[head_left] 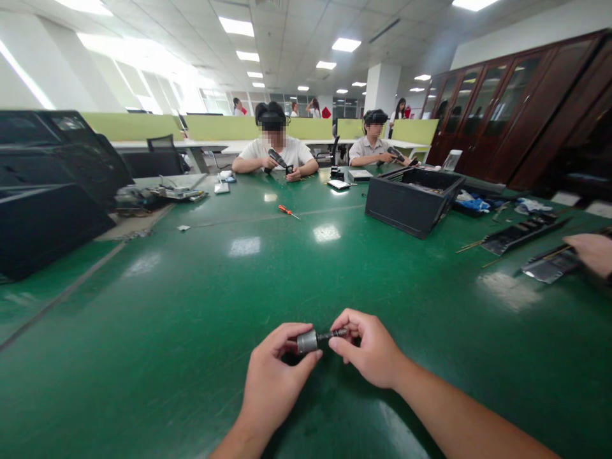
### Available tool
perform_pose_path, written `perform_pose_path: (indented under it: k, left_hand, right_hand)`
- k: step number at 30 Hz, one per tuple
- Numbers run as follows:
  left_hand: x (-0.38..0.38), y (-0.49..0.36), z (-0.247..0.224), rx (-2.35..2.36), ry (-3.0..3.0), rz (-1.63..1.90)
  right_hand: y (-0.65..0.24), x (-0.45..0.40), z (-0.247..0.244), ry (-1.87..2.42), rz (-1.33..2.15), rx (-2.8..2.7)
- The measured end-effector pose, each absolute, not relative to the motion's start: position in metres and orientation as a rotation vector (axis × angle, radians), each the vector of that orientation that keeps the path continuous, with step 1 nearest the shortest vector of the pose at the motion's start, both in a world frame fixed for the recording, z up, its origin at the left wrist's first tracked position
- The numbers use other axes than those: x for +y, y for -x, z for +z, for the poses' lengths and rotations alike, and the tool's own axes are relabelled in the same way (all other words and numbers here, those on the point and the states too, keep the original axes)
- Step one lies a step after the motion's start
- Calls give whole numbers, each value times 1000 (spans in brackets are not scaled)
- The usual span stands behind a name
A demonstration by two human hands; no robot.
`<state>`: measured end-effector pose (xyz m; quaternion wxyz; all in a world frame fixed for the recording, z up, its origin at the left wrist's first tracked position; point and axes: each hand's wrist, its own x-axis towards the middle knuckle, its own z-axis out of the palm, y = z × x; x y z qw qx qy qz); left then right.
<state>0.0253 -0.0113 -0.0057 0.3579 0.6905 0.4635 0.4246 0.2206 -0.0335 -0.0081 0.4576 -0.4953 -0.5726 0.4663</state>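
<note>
Left hand point(277, 376) grips silver motor point(306, 342); right hand point(370, 349) pinches dark shaft point(331, 335) extending from it, above green tabletop point(201, 319).

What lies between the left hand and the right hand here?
In the head view, a grey cylinder in the left hand and a dark shaft reaching the right hand.

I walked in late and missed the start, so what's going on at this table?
The left hand holds a grey metal cylinder while the right hand pinches the thin dark shaft at its end, over a green table. Across it, a person in a white shirt and a person in a pale collared shirt each hold a black handheld tool. An orange-handled screwdriver lies mid-table.
</note>
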Motion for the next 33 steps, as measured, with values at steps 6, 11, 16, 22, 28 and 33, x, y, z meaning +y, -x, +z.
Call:
perform_pose_path:
  k: [6, 11, 16, 22, 28, 33]
  left_hand:
    - [-11, -25, -4, 1200, -1779, 1107]
    - [-11, -27, -2, 1197, -1763, 1111]
    - [-10, -27, -2, 1213, -1757, 1108]
    - [-11, -27, 1, 1213, -1730, 1099]
    - [-11, -27, 0, 1227, -1704, 1091]
    - [-11, -26, -3, 1236, -1670, 1067]
  right_hand:
    - [-221, -34, -6, 1231, 1127, -1417]
    - [-221, -33, -6, 1229, 1124, -1399]
    - [-221, -33, -7, 1220, 1124, -1396]
    - [-221, -33, -8, 1222, 1127, -1361]
    - [-221, -32, -10, 1216, 1118, -1363]
    - [-221, -32, -9, 1220, 1109, -1352]
